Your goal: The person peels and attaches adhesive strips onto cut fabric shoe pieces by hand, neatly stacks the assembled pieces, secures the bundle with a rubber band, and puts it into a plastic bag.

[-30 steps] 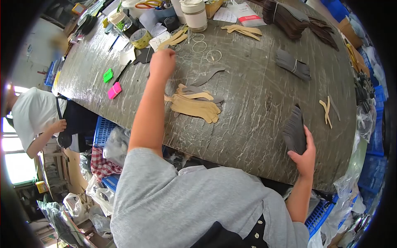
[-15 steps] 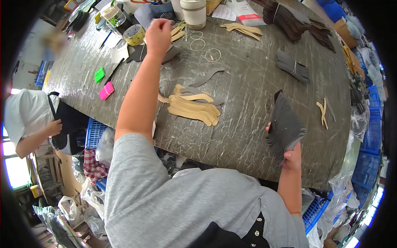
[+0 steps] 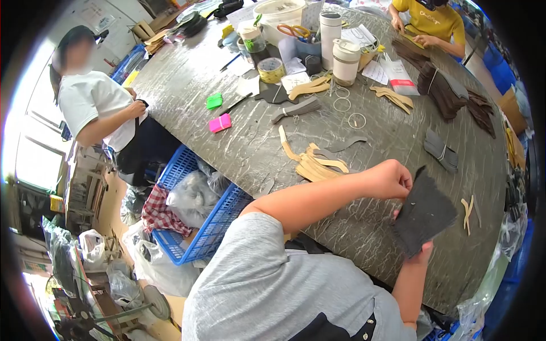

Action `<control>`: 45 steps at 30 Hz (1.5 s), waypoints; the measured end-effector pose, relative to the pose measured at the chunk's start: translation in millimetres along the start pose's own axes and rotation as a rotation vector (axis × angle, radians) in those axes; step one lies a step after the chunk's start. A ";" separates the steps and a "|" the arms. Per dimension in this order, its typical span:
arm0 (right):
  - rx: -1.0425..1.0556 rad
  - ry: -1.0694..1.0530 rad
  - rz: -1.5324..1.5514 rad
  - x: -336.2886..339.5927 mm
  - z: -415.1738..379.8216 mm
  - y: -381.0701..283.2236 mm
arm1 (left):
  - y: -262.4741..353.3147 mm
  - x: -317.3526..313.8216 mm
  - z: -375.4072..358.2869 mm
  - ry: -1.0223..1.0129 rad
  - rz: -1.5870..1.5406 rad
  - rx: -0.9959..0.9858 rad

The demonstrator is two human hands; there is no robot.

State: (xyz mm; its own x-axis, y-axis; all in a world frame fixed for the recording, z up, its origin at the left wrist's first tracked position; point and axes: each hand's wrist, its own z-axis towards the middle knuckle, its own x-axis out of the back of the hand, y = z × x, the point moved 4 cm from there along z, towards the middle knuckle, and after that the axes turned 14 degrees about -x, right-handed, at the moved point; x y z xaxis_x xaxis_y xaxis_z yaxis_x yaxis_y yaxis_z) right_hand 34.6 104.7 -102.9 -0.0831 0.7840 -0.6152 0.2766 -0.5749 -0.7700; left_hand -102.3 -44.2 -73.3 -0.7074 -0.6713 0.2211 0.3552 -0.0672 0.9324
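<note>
The dark grey stack was held up over the near part of the table, toward its right edge, tilted with one broad face showing. Half a second earlier its layers had fanned in a narrower slant, and before that it had stood almost edge-on. The right hand gripped it from below, thumb at the lower edge and fingertips just showing at the stack's left side, as it had in both earlier views. The left hand had changed most: it had been reaching toward the far edge, near the tape roll, and had come back to the stack's upper left side. Its fingers were curled together there; whether they pinched anything could not be told. The left forearm now crossed above the near edge and hid part of the cream strips, which had lain fully in sight at the table's middle. Where that hand had been, a slim grey bundle was now uncovered. The banded grey bundle and crossed pale strips lay as before near the right edge. With the view turned, a person in yellow had appeared beyond the far edge.
</note>
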 end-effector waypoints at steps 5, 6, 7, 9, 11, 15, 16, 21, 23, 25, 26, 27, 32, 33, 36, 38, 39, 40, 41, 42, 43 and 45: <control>0.000 0.107 -0.403 16.4 -36.3 -18.2 | -4.2 19.9 5.6 -0.188 0.223 0.216; -0.030 0.156 -0.603 14.3 -40.2 -27.2 | 1.4 20.9 5.5 -0.113 0.013 0.259; -0.064 0.208 -0.803 13.2 -43.1 -31.8 | 7.6 20.6 4.8 -0.038 -0.200 0.302; -0.057 0.393 -0.732 17.8 -49.4 -29.0 | 44.9 8.6 0.1 -0.095 -0.237 0.135; -0.008 0.542 -0.657 24.7 -56.3 -33.0 | 104.4 -35.7 -21.6 -0.417 0.090 -0.239; 0.058 0.491 -0.343 51.9 -80.2 -37.5 | 80.4 -71.9 -36.3 -0.517 0.314 -0.304; 0.060 0.319 -0.241 42.0 -84.4 -37.0 | 43.8 -63.7 -22.3 -0.398 0.287 -0.018; -0.207 -0.215 -0.253 -10.2 -84.7 -19.7 | -3.2 -83.6 -11.7 -0.185 -0.760 0.300; -0.362 -0.251 -0.338 -8.3 -80.4 -8.1 | 26.9 -105.9 -3.4 -0.278 -0.868 0.290; -0.397 -0.299 -0.337 5.8 -76.1 4.0 | 48.5 -101.2 0.4 -0.374 -0.586 0.391; -0.374 -0.314 -0.352 4.8 -75.5 3.3 | 53.6 -101.8 3.2 -0.448 -0.444 0.430; -0.344 -0.310 -0.363 -0.4 -74.1 -0.3 | 38.1 -105.6 6.3 -0.441 -0.385 0.397; -0.092 0.017 -0.930 5.6 -94.1 -15.8 | 11.7 -86.8 20.8 -0.412 0.109 0.075; -0.049 0.169 -0.924 13.8 -102.4 -26.7 | 20.4 -75.8 20.1 -0.380 0.052 0.220; 0.047 0.605 -1.069 38.5 -124.0 -43.1 | 28.1 -63.8 13.5 -0.091 -0.030 0.065; 0.100 0.853 -0.984 59.3 -125.6 -35.2 | 47.9 -94.4 3.2 -0.191 0.163 -0.033; 0.128 0.957 -0.946 69.1 -123.3 -30.8 | 56.4 -109.8 -2.8 -0.219 0.262 -0.085; 0.150 1.044 -0.881 78.9 -120.3 -26.9 | 64.9 -128.5 -8.4 -0.333 0.347 -0.194; 0.172 1.127 -0.814 88.2 -118.0 -23.1 | 71.9 -146.8 -14.6 -0.443 0.430 -0.304; 0.198 1.213 -0.748 89.9 -120.7 -25.6 | 76.3 -158.4 -19.4 -0.552 0.510 -0.421; 0.161 1.234 -0.749 92.3 -124.9 -26.8 | 79.3 -160.7 -17.6 -0.518 0.464 -0.526; 0.202 1.155 -0.786 91.1 -141.1 -31.1 | 78.6 -161.0 -12.7 -0.456 0.356 -0.731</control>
State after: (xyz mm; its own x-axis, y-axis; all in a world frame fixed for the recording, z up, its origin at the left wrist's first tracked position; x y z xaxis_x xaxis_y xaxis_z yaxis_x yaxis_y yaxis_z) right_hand 153.5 227.0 -111.1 0.6985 0.6019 0.3870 0.3773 0.1498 -0.9139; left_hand 47.3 49.2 -39.2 -0.5992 -0.3970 0.6952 0.7843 -0.4653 0.4103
